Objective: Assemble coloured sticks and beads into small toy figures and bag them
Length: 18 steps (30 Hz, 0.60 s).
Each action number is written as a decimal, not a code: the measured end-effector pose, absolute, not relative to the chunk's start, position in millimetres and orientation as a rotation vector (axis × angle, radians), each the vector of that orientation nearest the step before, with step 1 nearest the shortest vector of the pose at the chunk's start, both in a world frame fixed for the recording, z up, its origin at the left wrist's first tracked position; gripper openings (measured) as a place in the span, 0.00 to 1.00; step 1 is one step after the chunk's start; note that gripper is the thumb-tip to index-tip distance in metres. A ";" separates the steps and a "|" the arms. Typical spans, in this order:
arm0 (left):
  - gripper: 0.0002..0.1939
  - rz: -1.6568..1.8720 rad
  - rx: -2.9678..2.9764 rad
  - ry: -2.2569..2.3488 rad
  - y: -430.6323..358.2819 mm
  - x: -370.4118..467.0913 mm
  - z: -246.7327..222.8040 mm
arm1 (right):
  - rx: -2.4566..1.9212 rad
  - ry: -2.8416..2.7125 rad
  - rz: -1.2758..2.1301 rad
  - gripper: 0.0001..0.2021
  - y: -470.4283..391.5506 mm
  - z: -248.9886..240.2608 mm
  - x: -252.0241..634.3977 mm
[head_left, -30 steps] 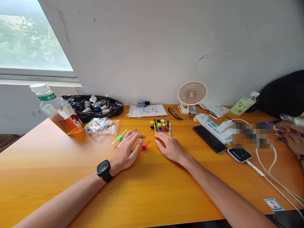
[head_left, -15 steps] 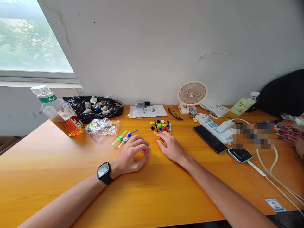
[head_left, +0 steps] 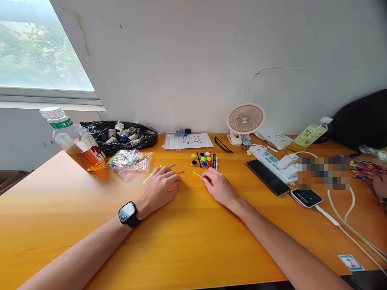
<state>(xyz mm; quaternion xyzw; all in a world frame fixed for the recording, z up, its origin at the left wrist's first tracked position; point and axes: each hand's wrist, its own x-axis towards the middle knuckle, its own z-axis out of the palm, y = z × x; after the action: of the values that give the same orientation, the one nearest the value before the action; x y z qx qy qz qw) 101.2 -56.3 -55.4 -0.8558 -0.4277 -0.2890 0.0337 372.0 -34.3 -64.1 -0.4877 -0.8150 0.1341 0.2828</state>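
My left hand point(head_left: 160, 186), with a black watch on its wrist, is closed low over a group of plastic arrow spinners. A red arrow point(head_left: 180, 172) sticks out past its fingertips. Beside that hand show the tips of a green arrow point(head_left: 146, 179) and a blue arrow point(head_left: 172, 166); their middles are hidden under the fingers. My right hand point(head_left: 220, 187) rests on the wooden table, pinching a yellow arrow point(head_left: 197, 174) that points away to the left. Just beyond it lie small coloured discs point(head_left: 204, 159) in rows, with several dark, blue and white arrows point(head_left: 215, 160) alongside.
A large tea bottle point(head_left: 78, 147), a clear plastic bag point(head_left: 131, 160) and a black bag of rolls point(head_left: 121, 137) stand at left. Toward the right are a small fan point(head_left: 245, 119), a phone point(head_left: 267, 177), a power strip point(head_left: 269, 161) and cables. Another person's hand point(head_left: 380, 186) shows at the right edge.
My left hand has moved left and slightly away from me, bringing the red piece beside the green and blue arrows. My right hand has stayed put; the yellow arrow has turned flatter in its fingers.
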 end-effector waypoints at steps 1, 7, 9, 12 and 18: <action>0.07 -0.916 -2.604 -1.334 -56.1 100.7 -55.0 | -1.309 -2.177 0.335 0.08 -35.7 -62.4 371.3; 0.10 -1.037 -2.954 -1.035 -71.6 113.1 -50.3 | -1.277 -2.055 0.375 0.03 -42.2 -52.3 367.0; 0.12 -0.983 -3.137 -0.942 -77.3 118.4 -51.0 | -1.226 -2.021 0.423 0.06 -42.8 -50.1 365.9; 0.15 -0.940 -3.249 -0.939 -80.7 121.8 -53.9 | -1.145 -1.983 0.432 0.12 -41.8 -48.2 364.7; 0.19 -0.918 -3.218 -1.048 -78.1 119.3 -54.2 | -1.029 -1.794 0.553 0.03 -35.0 -52.7 365.5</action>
<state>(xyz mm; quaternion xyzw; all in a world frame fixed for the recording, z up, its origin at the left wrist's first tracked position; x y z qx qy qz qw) 119.3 -78.1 -54.2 -0.9024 -0.2939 -0.2575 -0.1818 365.5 -35.0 -52.7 -0.4218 -0.7352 0.2267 0.4798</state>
